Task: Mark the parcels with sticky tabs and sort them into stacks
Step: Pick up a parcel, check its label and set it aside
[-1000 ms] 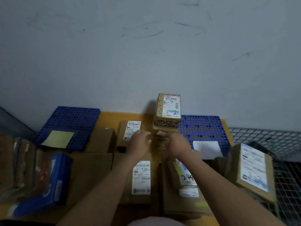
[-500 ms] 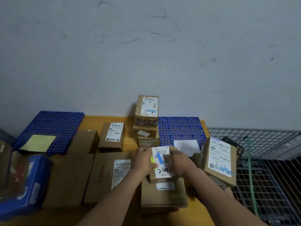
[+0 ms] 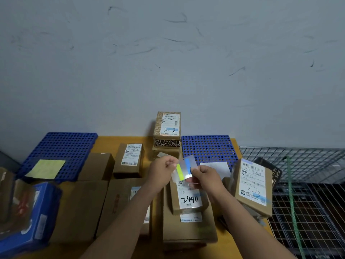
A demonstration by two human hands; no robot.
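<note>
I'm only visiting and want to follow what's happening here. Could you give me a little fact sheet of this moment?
activity: tagging parcels on a table
hands: left hand and right hand both pinch the tab sheet
tab sheet: clear card with one yellow-green strip and one blue strip, held in the air
below it: 2490 parcel, lying on a larger box
back stack: 3-2 parcel on top
right side: 3-3 parcel, tilted

Bare forearms (image 3: 130,208); left hand (image 3: 164,167), right hand (image 3: 206,177) bare.
</note>
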